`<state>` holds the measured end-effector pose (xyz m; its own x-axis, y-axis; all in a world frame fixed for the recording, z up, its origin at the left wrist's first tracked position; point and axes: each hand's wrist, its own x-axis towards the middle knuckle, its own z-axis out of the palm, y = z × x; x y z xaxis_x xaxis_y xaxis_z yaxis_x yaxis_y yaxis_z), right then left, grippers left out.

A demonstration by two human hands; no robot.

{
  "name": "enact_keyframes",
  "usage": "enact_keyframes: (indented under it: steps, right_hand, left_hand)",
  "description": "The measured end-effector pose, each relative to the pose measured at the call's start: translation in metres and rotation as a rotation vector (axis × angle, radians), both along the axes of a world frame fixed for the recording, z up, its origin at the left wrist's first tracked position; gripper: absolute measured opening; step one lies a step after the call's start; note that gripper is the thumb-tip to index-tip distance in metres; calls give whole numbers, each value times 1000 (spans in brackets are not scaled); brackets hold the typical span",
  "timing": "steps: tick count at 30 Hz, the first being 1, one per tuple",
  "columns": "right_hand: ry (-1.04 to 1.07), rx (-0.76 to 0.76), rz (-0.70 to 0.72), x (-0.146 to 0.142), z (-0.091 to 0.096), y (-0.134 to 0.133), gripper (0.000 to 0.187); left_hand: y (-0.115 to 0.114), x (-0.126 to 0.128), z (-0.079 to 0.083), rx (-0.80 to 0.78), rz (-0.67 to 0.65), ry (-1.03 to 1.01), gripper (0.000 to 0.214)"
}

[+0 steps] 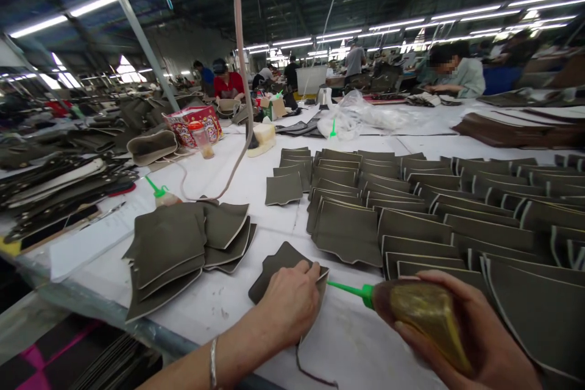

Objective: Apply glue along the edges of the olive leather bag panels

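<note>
My left hand point(292, 295) holds a dark grey-green leather panel point(274, 262) against the white table, its fingers bent together near the panel's right edge. In my right hand point(479, 329) is a squeeze bottle point(423, 311) of amber liquid, lying on its side. The bottle's thin green nozzle points left, and its tip is at or very near the edge of the panel; contact cannot be made out. A loose pile of similar panels point(169, 244) lies to the left. Overlapping rows of panels point(411, 225) spread to the right of my left hand.
A hose point(241, 73) hangs down onto the table. A second green-tipped bottle point(159, 192) stands behind the left pile, near a paper sheet point(91, 244). Farther back are a red patterned bag point(205, 125), a clear plastic bag point(356, 113), and people working.
</note>
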<state>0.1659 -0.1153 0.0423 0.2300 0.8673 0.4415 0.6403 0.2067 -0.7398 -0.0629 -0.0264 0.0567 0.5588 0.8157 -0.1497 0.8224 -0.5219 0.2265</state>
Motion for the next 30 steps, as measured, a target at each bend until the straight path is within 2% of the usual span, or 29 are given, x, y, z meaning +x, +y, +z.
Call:
enact_keyframes:
  steps: [6,9,13,19,25,30]
  right_hand:
    - [-152,64,40,-7,-1,9,44]
    - [-173,49,39,-12,2,7,43]
    - [-216,35,50,-11,0,8,43]
    - [-206,36,-5,-5,-6,12,45]
    - [-174,-3,48,-3,-8,12,42]
    - [-93,-48,-24,2,-10,16,44]
  left_hand:
    - [0,-6,-1,-1,9,-40,44]
    - [0,-8,-2,3,12,-100,47]
    - [-1,-8,-1,-11,-1,-118,40]
    - [-1,-8,-2,-22,28,-112,40]
    - [-2,-7,0,-57,49,-113,40]
    - [-3,-7,1,-61,56,-116,40]
